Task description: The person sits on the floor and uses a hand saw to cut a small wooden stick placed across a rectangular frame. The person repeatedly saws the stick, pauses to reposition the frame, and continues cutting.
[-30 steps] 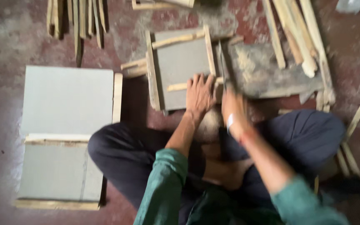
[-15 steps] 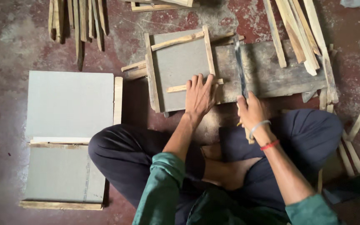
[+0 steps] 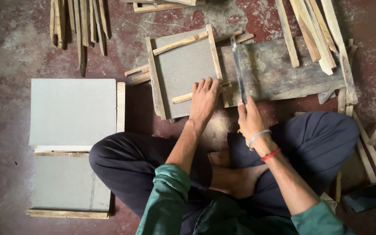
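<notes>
My right hand [image 3: 252,124] has lifted the long blade [image 3: 238,69] upright, fist gripping it; my left hand [image 3: 204,99] stays spread flat on the framed panel [image 3: 183,69].

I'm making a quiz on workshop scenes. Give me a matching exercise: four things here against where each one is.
Things:
1. left hand
2. right hand
3. grey board stack
4. bundle of wooden sticks

Places:
A. top left of the floor
B. gripping a long blade
C. flat on the framed panel
D. on the floor left of the knee

Pairs: 1-C, 2-B, 3-D, 4-A
</notes>
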